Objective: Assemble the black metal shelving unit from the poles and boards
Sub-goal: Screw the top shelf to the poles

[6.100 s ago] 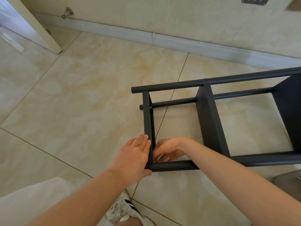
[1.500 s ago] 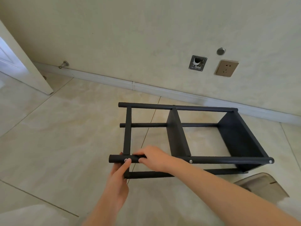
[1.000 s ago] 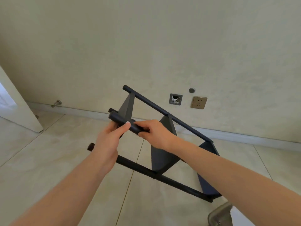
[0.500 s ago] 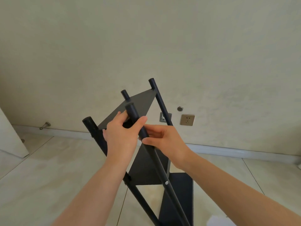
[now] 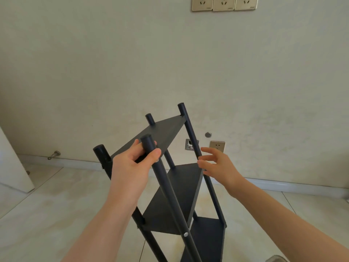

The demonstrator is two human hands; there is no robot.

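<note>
The poles (image 5: 166,186) and boards (image 5: 175,195) are matt black metal (one shiny silver screw (image 5: 185,234) shows); the floor (image 5: 56,205) tiles are glossy and smooth, the wall (image 5: 113,63) matt and faintly mottled.

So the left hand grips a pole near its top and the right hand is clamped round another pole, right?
Not quite. The left hand does grip a pole near its top, but the right hand is open, fingers spread beside the far right pole, not clamped round it. The head view shows this.
</note>
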